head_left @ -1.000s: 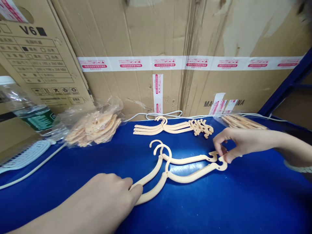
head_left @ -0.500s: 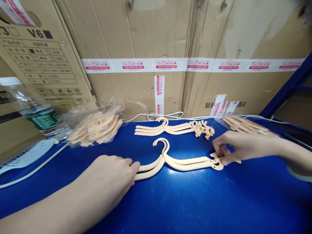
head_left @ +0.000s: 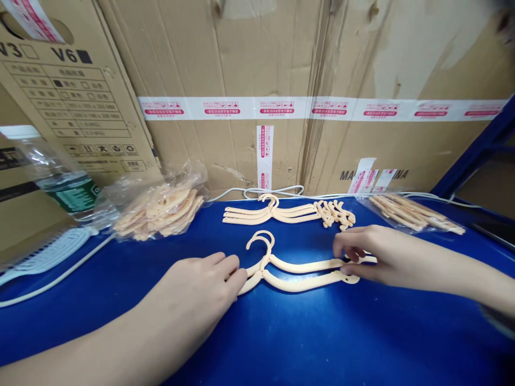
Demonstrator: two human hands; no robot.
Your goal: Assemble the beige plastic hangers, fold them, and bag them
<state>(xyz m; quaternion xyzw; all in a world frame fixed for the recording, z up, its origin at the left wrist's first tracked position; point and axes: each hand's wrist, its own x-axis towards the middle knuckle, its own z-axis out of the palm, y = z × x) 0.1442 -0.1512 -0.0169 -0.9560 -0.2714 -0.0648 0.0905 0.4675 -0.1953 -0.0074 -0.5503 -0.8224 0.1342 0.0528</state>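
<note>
Two cream-coloured clothes hangers [head_left: 306, 282] lie side by side on the blue table, their hooks pointing away from me. My left hand [head_left: 207, 287] is closed around their left arms, hiding those ends. At the right ends my right hand [head_left: 360, 252] pinches the farther hanger [head_left: 306, 265], its fingertips partly hiding that tip. The nearer hanger's right end shows a small flat piece with a hole. Behind them lies a row of similar hangers [head_left: 249, 215], beside a small pile of curved cream pieces [head_left: 336, 214].
A clear bag of flat cream pieces [head_left: 164, 212] sits at left, near a water bottle [head_left: 68, 187] and a pale hairbrush [head_left: 52, 249]. Another bag [head_left: 418, 212] holds long cream pieces at right. A white cable [head_left: 273, 190] runs along the cardboard [head_left: 225, 150] behind.
The two hangers have spread apart, and their hooks have shifted left and toward me. My right hand has moved left along the right ends; my left hand has moved slightly right.
</note>
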